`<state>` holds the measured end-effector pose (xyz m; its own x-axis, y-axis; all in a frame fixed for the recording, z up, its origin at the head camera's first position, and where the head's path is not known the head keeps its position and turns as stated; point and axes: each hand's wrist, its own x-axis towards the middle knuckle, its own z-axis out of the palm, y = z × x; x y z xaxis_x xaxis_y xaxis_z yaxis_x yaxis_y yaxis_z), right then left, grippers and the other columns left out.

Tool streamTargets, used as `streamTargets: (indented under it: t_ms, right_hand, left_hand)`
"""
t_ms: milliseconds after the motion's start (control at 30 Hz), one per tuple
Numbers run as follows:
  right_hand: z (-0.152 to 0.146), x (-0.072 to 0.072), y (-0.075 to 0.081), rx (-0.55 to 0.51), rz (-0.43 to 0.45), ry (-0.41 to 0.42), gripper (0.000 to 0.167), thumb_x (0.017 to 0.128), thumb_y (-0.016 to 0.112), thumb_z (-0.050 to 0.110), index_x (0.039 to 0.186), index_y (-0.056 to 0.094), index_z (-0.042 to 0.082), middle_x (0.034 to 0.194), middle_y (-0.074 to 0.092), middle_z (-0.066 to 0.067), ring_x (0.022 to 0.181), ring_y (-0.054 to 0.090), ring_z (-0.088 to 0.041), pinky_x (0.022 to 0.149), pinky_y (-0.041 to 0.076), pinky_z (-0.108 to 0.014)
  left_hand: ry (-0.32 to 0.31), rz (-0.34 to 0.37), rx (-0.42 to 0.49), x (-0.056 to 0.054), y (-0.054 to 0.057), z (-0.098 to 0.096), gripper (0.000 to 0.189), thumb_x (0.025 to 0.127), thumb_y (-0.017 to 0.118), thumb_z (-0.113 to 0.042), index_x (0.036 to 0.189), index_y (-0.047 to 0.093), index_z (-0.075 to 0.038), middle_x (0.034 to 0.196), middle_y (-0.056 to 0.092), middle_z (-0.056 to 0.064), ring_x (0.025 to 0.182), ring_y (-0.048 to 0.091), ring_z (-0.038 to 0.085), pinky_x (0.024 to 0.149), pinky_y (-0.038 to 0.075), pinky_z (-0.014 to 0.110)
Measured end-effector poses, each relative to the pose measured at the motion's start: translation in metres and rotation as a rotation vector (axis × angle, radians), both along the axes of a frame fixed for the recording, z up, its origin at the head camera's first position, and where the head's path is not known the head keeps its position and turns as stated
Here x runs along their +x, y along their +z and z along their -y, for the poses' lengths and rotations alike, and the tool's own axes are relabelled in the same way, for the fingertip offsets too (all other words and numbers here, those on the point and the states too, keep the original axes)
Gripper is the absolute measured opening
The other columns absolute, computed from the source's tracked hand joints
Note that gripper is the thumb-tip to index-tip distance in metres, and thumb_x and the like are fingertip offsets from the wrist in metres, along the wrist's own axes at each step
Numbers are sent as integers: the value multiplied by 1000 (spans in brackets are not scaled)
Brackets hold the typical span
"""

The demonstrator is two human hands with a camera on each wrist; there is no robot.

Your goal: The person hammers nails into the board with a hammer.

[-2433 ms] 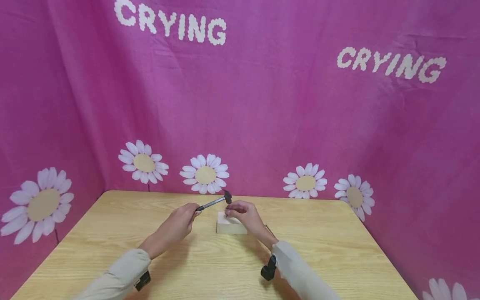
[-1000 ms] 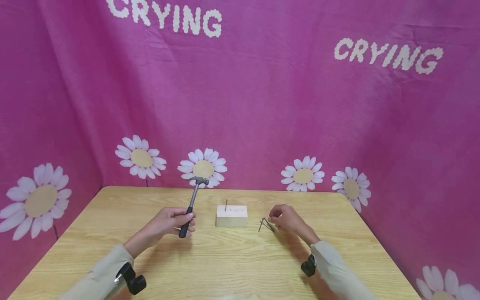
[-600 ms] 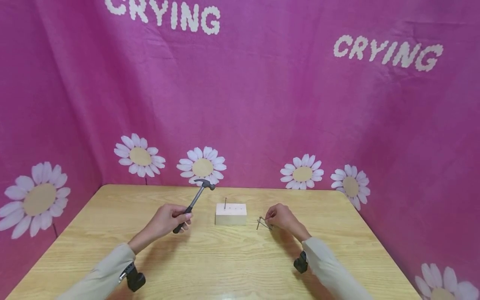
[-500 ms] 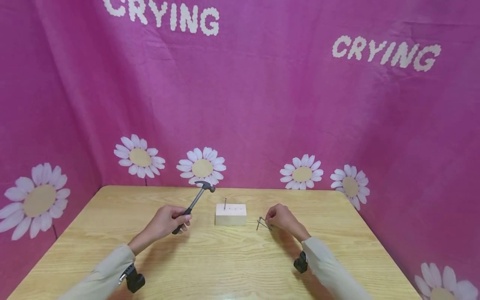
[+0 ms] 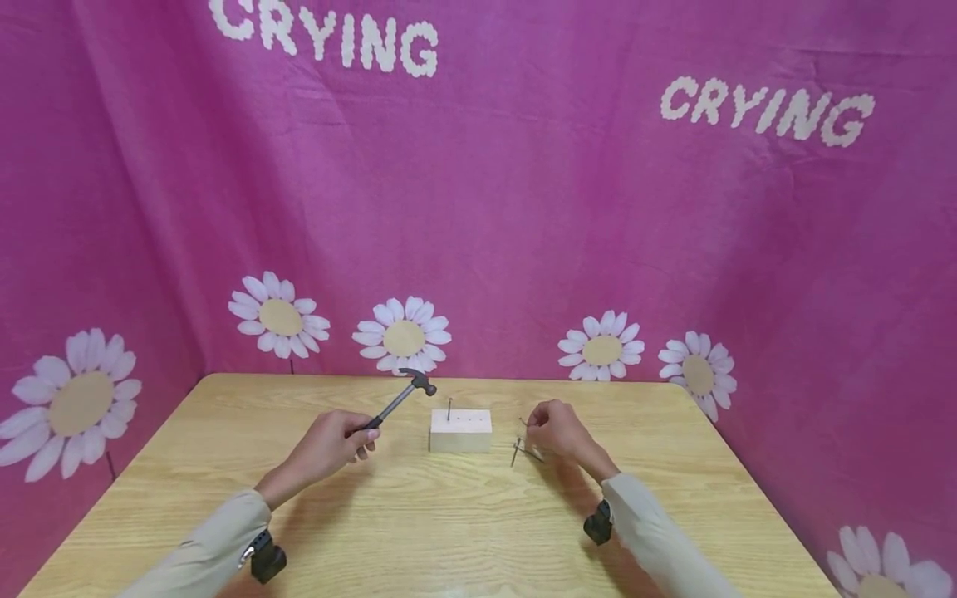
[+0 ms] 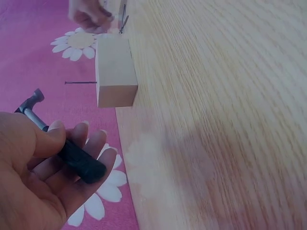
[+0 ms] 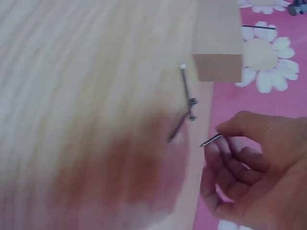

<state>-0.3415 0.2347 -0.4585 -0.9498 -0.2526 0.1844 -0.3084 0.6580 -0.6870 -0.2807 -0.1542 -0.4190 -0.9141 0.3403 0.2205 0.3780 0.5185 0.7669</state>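
My left hand [image 5: 327, 446] grips a small claw hammer [image 5: 396, 402] by its black handle, its head raised to the left of a pale wooden block [image 5: 459, 441]. One nail [image 5: 449, 409] stands upright in the block's top near the left end, beside a row of small holes. To the right of the block, my right hand [image 5: 559, 430] pinches a nail [image 7: 211, 140] between thumb and fingers; its pointed end sticks out in the right wrist view. Just below that hand, loose nails [image 7: 185, 86] lie crossed on the table.
The wood-grain table [image 5: 449, 531] carries the block near its far edge. Behind it hangs a pink cloth [image 5: 508, 208] with daisies and lettering. Black cameras [image 5: 598, 523] are strapped at both wrists.
My right hand has left the upright nail, moved right to the loose nails and lifted one. My left hand has drawn the hammer back left from the block; lately its head tips rightward.
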Motion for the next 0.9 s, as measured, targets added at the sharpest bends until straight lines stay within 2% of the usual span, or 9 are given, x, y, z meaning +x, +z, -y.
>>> streamTargets:
  t_ms: [67, 167, 267, 367, 467, 667, 767, 900]
  right_hand:
    - [4, -4, 4, -68, -20, 4, 3, 89, 70, -4, 86, 70, -6, 79, 71, -12, 72, 62, -11, 64, 54, -26]
    - [13, -7, 12, -242, -9, 22, 10, 93, 71, -4, 99, 69, -12, 89, 73, -24, 75, 67, -13, 70, 62, -35]
    - [26, -8, 17, -431, 28, 39, 22, 95, 68, -6, 114, 66, -18, 99, 72, -33, 79, 73, -23, 77, 64, -43]
    - [40, -8, 17, -533, 35, 64, 27, 97, 67, -8, 121, 64, -19, 109, 69, -38, 85, 76, -26, 82, 63, -43]
    - [56, -6, 16, -570, 49, 95, 26, 98, 67, -5, 121, 66, -17, 115, 67, -40, 88, 76, -21, 86, 62, -45]
    - [81, -10, 14, -578, 50, 126, 25, 98, 71, 2, 117, 68, -15, 107, 73, -34, 88, 77, -22, 86, 62, -42]
    - [89, -12, 10, -565, 24, 131, 25, 97, 71, 0, 117, 69, -14, 106, 74, -31, 89, 77, -24, 85, 63, -38]
    - [96, -15, 4, -573, 0, 140, 23, 96, 69, -7, 118, 68, -14, 106, 73, -32, 90, 77, -28, 82, 63, -36]
  left_hand:
    - [5, -36, -25, -1, -1, -1, 13, 102, 64, -2, 94, 74, 2, 79, 72, 14, 67, 70, 19, 58, 57, 27]
    - [19, -76, -54, -3, -3, -1, 13, 101, 65, -1, 94, 75, 2, 80, 74, 11, 68, 71, 18, 60, 56, 25]
    - [33, -105, -79, -4, -4, -3, 14, 101, 64, -1, 93, 75, 1, 80, 75, 9, 69, 72, 18, 62, 56, 25]
    - [44, -122, -103, -5, -4, -5, 14, 101, 65, -3, 92, 76, -1, 79, 74, 6, 69, 71, 16, 62, 56, 26]
    - [46, -121, -103, -7, -5, -7, 14, 102, 65, -3, 93, 76, -1, 79, 74, 5, 68, 69, 13, 62, 55, 25]
    - [40, -86, -59, -8, -6, -8, 15, 102, 64, -2, 93, 76, 0, 78, 74, 8, 66, 67, 14, 58, 53, 24]
    - [50, -73, -55, -9, -7, -8, 16, 103, 63, -2, 93, 75, 1, 78, 72, 12, 65, 64, 14, 57, 51, 24]
    - [37, -43, -5, -9, -8, -8, 15, 103, 61, 1, 95, 73, 4, 79, 70, 15, 65, 62, 14, 56, 52, 24]
